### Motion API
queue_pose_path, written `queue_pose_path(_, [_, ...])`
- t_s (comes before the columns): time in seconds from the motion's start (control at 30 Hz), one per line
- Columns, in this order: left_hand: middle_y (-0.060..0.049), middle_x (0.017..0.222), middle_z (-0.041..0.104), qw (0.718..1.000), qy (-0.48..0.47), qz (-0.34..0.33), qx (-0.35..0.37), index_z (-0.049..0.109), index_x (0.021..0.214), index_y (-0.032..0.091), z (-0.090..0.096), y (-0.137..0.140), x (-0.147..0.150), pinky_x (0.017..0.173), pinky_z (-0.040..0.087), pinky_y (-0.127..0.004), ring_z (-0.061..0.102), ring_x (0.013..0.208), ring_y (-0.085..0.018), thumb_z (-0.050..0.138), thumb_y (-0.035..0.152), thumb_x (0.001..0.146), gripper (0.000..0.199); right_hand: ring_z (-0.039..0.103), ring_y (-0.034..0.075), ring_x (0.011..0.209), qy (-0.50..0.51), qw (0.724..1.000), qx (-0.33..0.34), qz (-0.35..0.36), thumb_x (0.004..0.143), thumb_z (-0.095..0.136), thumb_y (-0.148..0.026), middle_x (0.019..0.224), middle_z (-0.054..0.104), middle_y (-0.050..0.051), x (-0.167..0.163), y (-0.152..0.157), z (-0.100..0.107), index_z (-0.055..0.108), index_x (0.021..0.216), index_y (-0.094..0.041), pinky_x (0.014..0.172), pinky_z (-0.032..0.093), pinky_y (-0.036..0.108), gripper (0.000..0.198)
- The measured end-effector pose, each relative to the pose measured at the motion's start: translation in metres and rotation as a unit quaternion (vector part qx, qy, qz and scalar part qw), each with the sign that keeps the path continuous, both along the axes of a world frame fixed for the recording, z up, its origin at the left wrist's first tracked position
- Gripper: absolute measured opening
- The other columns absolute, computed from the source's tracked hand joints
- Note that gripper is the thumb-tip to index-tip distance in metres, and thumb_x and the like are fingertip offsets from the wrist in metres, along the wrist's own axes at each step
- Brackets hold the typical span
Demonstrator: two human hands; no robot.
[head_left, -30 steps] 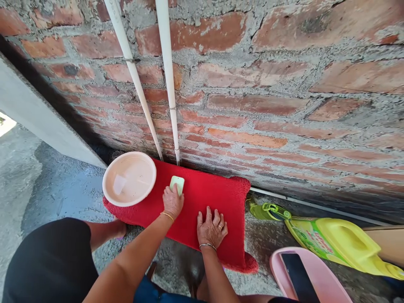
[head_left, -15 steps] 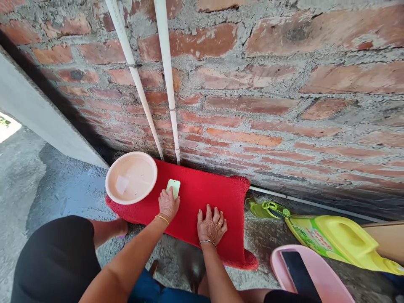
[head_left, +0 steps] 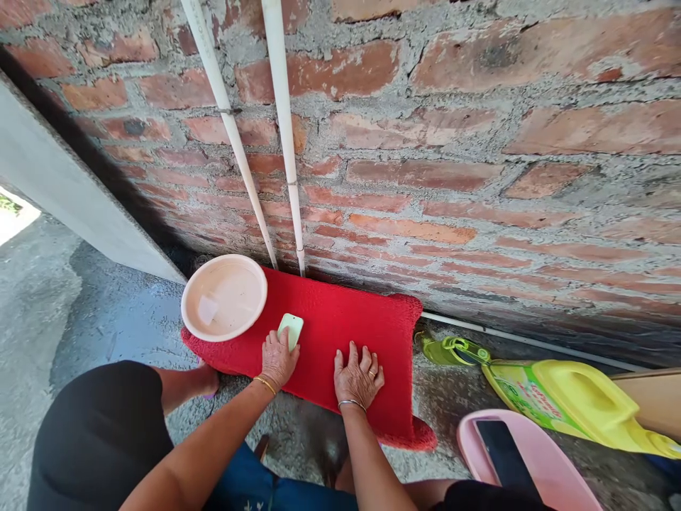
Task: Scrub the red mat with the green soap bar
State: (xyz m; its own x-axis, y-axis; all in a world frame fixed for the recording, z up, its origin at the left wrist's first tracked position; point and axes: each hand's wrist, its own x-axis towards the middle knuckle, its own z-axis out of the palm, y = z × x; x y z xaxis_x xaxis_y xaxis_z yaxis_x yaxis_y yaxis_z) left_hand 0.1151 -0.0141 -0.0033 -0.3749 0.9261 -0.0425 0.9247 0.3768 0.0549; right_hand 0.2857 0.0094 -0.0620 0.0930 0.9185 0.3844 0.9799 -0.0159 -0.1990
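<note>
My left hand [head_left: 279,358] grips a pale green scrub brush [head_left: 292,328], flat and rounded, with a small hole at its far end. Its underside faces the red fabric [head_left: 330,312] and is hidden. This thick, plush-edged fabric lies spread out in front of me, draping at its ends. To the right, my right hand [head_left: 357,376] rests flat on the fabric with its fingers apart, holding nothing. A pale pink basin [head_left: 250,325] of water stands on the fabric's left end, a little beyond my left hand.
A brick wall [head_left: 425,135] with two white pipes [head_left: 284,106] rises behind the fabric. On the right lie a yellow detergent jug [head_left: 579,401] and a pink tub [head_left: 553,461] with a dark phone-like slab [head_left: 505,454]. A pale panel [head_left: 85,177] leans at left.
My left hand has drawn the scrub brush slightly back towards me and tilted it a little. My right hand stays flat on the fabric, nearly unmoved.
</note>
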Motion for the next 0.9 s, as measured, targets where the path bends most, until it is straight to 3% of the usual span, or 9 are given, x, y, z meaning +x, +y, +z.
queue_pose_path(0.1, [-0.012,0.104,0.056,1.000,-0.002,-0.002,-0.002,0.051,0.130,0.016,-0.004,-0.006,0.010,0.079,0.045,-0.036,0.055,0.091,-0.024,0.056,0.039,0.085,0.050,0.046,0.033,0.120,0.010,1.000,-0.001,-0.002,0.089,0.048,-0.044,0.122,0.059,0.017,0.000,0.000,-0.001,0.067,0.115,-0.018,0.097,0.031,0.052,0.041])
queue_pose_path(0.23, [-0.012,0.111,0.055,0.996,-0.030,-0.082,0.000,0.050,0.132,0.020,-0.016,-0.015,0.054,0.085,0.044,-0.039,0.054,0.098,-0.025,0.057,0.043,0.084,0.053,0.045,0.033,0.121,0.012,1.000,-0.017,-0.004,0.089,0.047,-0.043,0.123,0.058,0.016,0.001,0.000,-0.003,0.067,0.116,-0.019,0.098,0.031,0.052,0.041])
queue_pose_path(0.3, [-0.012,0.114,0.054,0.993,-0.039,-0.114,0.008,0.049,0.133,0.023,-0.018,-0.019,0.061,0.087,0.044,-0.041,0.053,0.101,-0.025,0.057,0.045,0.084,0.055,0.045,0.033,0.121,0.011,1.000,-0.023,-0.006,0.090,0.046,-0.043,0.123,0.058,0.016,0.001,0.000,-0.003,0.067,0.116,-0.019,0.098,0.031,0.052,0.041])
queue_pose_path(0.37, [-0.011,0.113,0.054,0.993,-0.034,-0.111,0.016,0.049,0.133,0.022,-0.016,-0.022,0.050,0.087,0.044,-0.041,0.053,0.100,-0.024,0.056,0.045,0.084,0.055,0.045,0.033,0.121,0.010,1.000,-0.015,-0.006,0.090,0.047,-0.043,0.122,0.059,0.016,0.001,0.000,-0.003,0.067,0.115,-0.019,0.098,0.031,0.052,0.041])
queue_pose_path(0.53, [-0.011,0.103,0.056,0.999,0.015,-0.023,0.017,0.054,0.127,0.017,-0.002,-0.031,-0.014,0.078,0.045,-0.035,0.055,0.090,-0.023,0.057,0.040,0.084,0.048,0.046,0.033,0.119,0.007,1.000,0.010,-0.002,0.089,0.048,-0.045,0.120,0.060,0.017,0.000,0.001,-0.003,0.068,0.113,-0.017,0.097,0.032,0.052,0.042])
queue_pose_path(0.6, [-0.011,0.101,0.057,1.000,0.027,-0.005,0.014,0.054,0.127,0.016,-0.002,-0.036,-0.022,0.077,0.045,-0.035,0.055,0.089,-0.023,0.057,0.038,0.084,0.048,0.046,0.034,0.119,0.007,1.000,0.007,-0.001,0.089,0.048,-0.044,0.120,0.059,0.017,0.000,0.001,-0.003,0.068,0.114,-0.017,0.096,0.032,0.052,0.042])
queue_pose_path(0.67, [-0.011,0.103,0.057,0.999,0.025,-0.015,0.013,0.053,0.128,0.016,-0.008,-0.043,-0.011,0.078,0.045,-0.036,0.055,0.090,-0.023,0.058,0.038,0.084,0.050,0.045,0.033,0.119,0.009,1.000,0.011,-0.001,0.089,0.047,-0.044,0.120,0.059,0.017,0.000,0.001,-0.003,0.068,0.114,-0.017,0.096,0.032,0.052,0.042])
queue_pose_path(0.8, [-0.012,0.111,0.056,0.995,-0.015,-0.097,0.009,0.051,0.131,0.022,-0.023,-0.057,0.034,0.087,0.044,-0.041,0.054,0.100,-0.026,0.058,0.043,0.082,0.054,0.046,0.033,0.119,0.021,1.000,0.007,-0.004,0.089,0.046,-0.045,0.121,0.059,0.016,0.000,0.001,-0.003,0.068,0.113,-0.019,0.097,0.030,0.051,0.041])
queue_pose_path(0.9, [-0.011,0.115,0.055,0.992,-0.035,-0.118,0.010,0.050,0.132,0.024,-0.022,-0.060,0.040,0.089,0.043,-0.042,0.053,0.103,-0.026,0.056,0.046,0.082,0.055,0.045,0.033,0.120,0.031,0.999,-0.001,-0.006,0.088,0.048,-0.045,0.122,0.059,0.015,-0.001,0.001,-0.003,0.068,0.113,-0.020,0.098,0.029,0.051,0.041])
